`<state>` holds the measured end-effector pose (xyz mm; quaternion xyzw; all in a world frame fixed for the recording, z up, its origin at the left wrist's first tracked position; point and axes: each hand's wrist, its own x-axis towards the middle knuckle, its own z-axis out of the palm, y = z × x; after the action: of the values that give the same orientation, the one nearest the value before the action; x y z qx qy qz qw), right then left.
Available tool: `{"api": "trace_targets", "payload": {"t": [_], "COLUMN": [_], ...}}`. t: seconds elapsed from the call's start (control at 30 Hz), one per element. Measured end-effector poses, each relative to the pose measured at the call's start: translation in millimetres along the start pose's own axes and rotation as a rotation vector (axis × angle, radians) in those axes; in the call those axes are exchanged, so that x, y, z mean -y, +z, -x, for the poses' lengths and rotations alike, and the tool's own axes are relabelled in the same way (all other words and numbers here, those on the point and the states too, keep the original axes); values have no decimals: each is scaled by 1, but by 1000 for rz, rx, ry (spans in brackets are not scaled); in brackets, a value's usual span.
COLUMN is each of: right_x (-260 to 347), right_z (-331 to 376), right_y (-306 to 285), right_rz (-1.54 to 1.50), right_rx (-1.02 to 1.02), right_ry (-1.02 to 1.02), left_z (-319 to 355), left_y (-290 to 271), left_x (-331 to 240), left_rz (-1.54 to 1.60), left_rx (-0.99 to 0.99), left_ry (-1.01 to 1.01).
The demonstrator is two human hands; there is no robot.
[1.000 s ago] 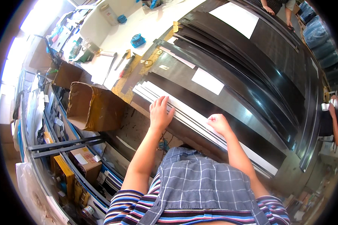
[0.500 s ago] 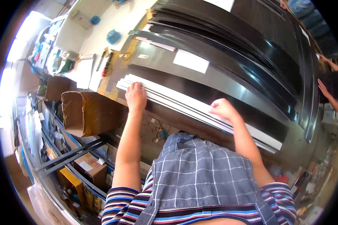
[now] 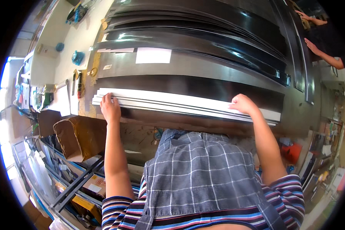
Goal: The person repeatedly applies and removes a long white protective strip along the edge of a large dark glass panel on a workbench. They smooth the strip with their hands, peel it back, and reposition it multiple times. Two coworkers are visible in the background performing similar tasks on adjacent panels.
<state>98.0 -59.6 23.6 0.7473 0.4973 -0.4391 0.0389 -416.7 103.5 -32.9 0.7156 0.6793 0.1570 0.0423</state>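
A stack of long white and grey strips (image 3: 172, 101) lies along the near edge of a big worktable (image 3: 203, 69). My left hand (image 3: 110, 108) rests on the stack's left end, fingers curled over the strips. My right hand (image 3: 242, 104) grips the near edge of the stack toward its right end. Behind the stack, wide dark metal sheets (image 3: 203, 34) lie in overlapping layers, and a white paper sheet (image 3: 153, 55) sits on one of them.
An open cardboard box (image 3: 78, 136) stands below the table at my left. Tools and blue tape rolls (image 3: 77, 57) lie on a white bench at far left. Another person's hands (image 3: 314, 46) reach over the table's far right end. Shelves with boxes (image 3: 84, 184) fill the lower left.
The view has swung so the stack now lies almost level across the picture. My hands have spread farther apart along the strips, left toward its end, right toward the other.
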Motion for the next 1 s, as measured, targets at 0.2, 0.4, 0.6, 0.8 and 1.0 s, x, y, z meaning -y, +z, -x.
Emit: {"api": "trace_targets", "payload": {"t": [0.2,0.4,0.6,0.8,1.0], "right_x": [8,9,9,10,41], "right_z": [1,1,-1,-7,-11], "right_y": [-2,-1,4,13,19], "right_rz": [62,96,99,106,113], "right_rx": [15,-6,-40,-115,-112], "right_ry": [48,16,-13,-31,-36], "left_z": [0,-1,-3,21,86], "left_y": [1,-1,5,10,36], "left_x": [-2,-6,7,-106,-277], "left_rz": [-64,-11,-72,53,441], "left_rx": [25,57,62,-17,378], "left_ry": [-41,-88,-36,180,598]}}
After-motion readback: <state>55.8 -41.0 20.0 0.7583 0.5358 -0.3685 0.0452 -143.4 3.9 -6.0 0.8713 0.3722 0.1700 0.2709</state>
